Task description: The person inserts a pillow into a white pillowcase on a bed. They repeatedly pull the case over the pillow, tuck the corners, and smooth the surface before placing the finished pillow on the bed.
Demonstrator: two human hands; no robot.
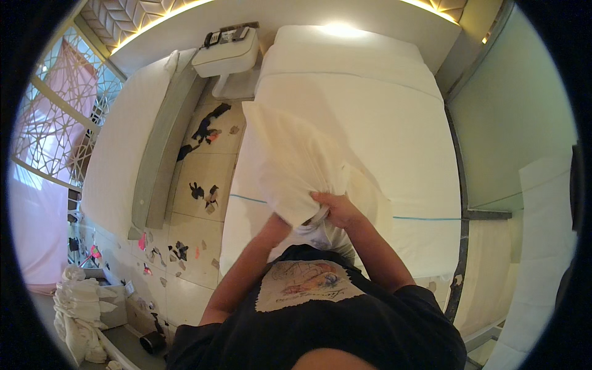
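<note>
A white pillow in a loose white pillowcase [296,157] is held in front of my body, over the near left part of a bed with a white sheet [407,152]. My right hand [336,208] grips the bunched cloth at its near end, thumb on top. My left hand [282,226] reaches under or inside the case's near edge; its fingers are hidden by the cloth, so its grip does not show. White folds of cloth hang between my hands and my black shirt.
A second bed [125,138] stands at the left, beyond a strip of tiled floor [194,236] with dark and coloured scraps. A bedside table [226,58] holds a telephone [212,39]. Glass panels [513,125] stand right. Bundled white linen [78,310] lies lower left.
</note>
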